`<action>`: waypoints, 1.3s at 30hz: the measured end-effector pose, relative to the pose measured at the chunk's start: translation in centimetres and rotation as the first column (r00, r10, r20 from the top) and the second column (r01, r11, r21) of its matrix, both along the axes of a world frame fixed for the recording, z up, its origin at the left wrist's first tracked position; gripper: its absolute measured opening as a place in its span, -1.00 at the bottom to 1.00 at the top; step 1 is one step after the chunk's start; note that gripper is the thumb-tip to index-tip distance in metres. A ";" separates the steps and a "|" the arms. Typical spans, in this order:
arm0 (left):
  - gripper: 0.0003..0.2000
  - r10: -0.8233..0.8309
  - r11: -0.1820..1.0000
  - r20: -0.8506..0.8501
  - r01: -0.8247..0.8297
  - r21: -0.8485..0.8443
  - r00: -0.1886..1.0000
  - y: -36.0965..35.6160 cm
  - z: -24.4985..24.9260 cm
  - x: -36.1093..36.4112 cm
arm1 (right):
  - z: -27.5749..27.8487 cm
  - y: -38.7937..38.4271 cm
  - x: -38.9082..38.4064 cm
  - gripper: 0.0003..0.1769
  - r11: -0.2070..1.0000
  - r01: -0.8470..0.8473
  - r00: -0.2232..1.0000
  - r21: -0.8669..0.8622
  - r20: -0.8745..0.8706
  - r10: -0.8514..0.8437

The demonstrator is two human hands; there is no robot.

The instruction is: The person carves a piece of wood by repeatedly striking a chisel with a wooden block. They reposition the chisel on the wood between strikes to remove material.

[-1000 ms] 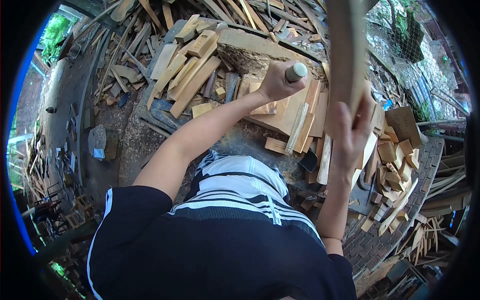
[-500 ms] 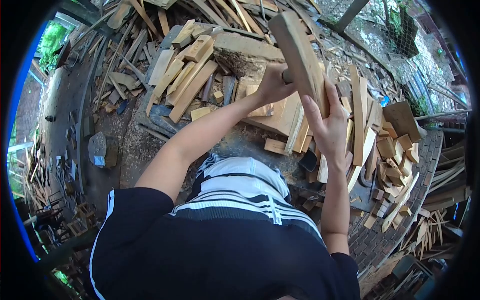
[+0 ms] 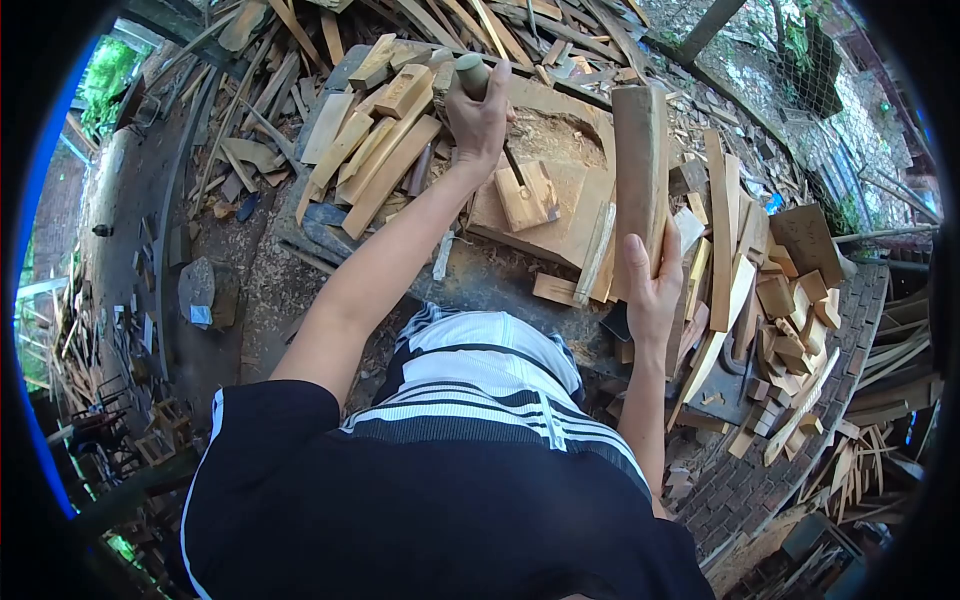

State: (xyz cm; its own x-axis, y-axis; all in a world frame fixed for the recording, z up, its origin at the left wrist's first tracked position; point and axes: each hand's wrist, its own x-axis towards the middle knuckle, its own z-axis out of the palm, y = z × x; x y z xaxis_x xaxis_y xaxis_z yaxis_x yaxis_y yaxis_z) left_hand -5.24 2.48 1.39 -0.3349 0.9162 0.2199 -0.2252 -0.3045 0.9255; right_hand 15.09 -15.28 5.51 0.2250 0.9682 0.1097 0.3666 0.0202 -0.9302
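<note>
My left hand (image 3: 480,118) is wrapped round the greenish handle of a chisel-like tool (image 3: 471,74). The tool's dark shaft runs down to a small wooden block (image 3: 527,196), which has a dark hole or notch and lies on a larger flat board (image 3: 560,233). My right hand (image 3: 652,290) grips the lower end of a long, thick wooden piece (image 3: 640,170), held upright to the right of the block. The wooden piece and the small block are apart.
Long strips of wood (image 3: 392,178) lie left of the board. On the right are a curved wooden strip (image 3: 718,230) and a heap of small offcuts (image 3: 795,325). Scrap wood is piled beyond the workbench (image 3: 485,262). A stump (image 3: 208,292) stands at the left.
My left hand has moved left, bringing the tool's shaft over the small block. My right hand and the thick wooden piece have moved down and slightly right, away from my left hand.
</note>
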 end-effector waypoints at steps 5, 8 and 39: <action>-0.82 -0.110 0.994 0.114 0.111 -0.009 0.987 -1.3 -0.5 -0.3 | -0.1 -0.5 -0.4 -0.35 1.000 0.014 1.000 0.011 -0.020 -0.014; -0.84 -0.072 0.997 -0.040 0.074 0.036 0.997 -1.3 -1.0 -0.8 | 0.0 -0.7 -0.5 -0.35 1.000 0.005 0.999 0.014 -0.039 -0.005; -0.75 0.083 0.997 -0.342 -0.074 0.039 0.936 -3.6 -1.8 1.3 | 1.3 0.8 -0.9 -0.32 1.000 -0.023 0.999 -0.011 0.037 0.024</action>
